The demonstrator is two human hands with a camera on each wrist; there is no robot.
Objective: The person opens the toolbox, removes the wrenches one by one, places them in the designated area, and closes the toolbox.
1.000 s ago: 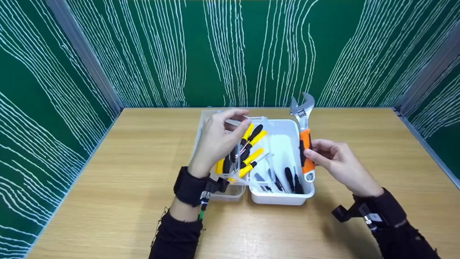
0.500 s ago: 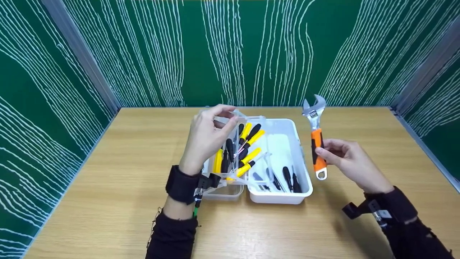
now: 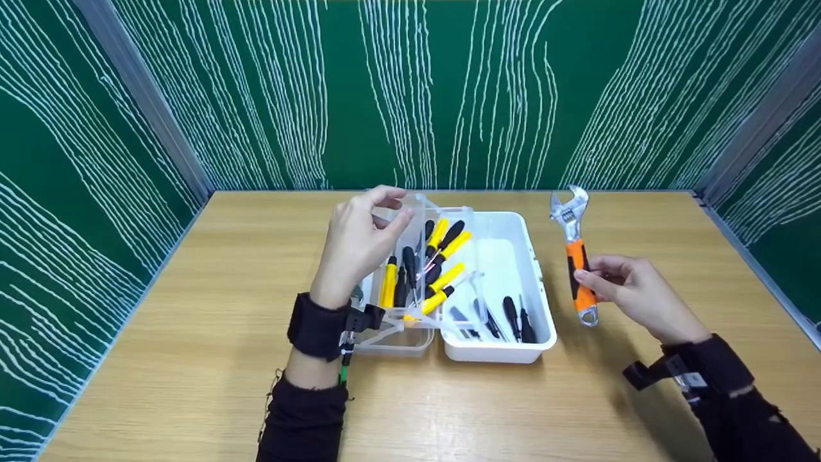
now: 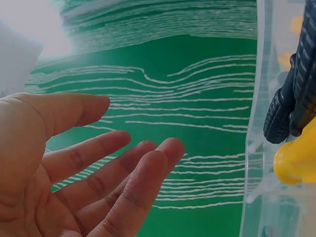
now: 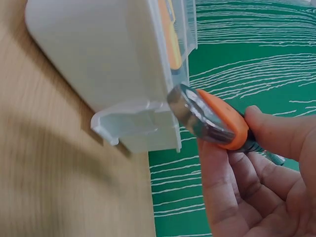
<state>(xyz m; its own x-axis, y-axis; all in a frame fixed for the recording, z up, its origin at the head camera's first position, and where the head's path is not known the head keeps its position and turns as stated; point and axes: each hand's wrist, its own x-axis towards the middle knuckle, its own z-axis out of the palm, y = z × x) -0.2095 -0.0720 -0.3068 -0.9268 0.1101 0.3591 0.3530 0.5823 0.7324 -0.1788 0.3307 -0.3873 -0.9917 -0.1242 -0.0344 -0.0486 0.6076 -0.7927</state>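
Observation:
My right hand (image 3: 632,295) pinches an adjustable wrench (image 3: 577,273) by its orange and black handle, jaw end up, to the right of a white toolbox (image 3: 548,324). In the right wrist view, the metal end of the wrench handle (image 5: 200,116) is near the toolbox wall (image 5: 98,59). My left hand (image 3: 359,240) hovers at the left over a clear tray (image 3: 471,231), its fingers loosely bent. The left wrist view shows this hand (image 4: 98,182) holding nothing. Yellow and black screwdrivers (image 3: 442,279) lie in the clear tray.
Inside the white toolbox, several dark-handled tools (image 3: 511,314) lie at the near end. A transparent lid (image 3: 397,350) extends left of it, partly under the tray and left hand. Green panels (image 3: 346,96) border the wooden table (image 3: 256,256).
My right hand has carried the wrench rightward, from over the toolbox's right edge to beside it, and lately a little lower. My left hand has drawn back left from above the screwdrivers.

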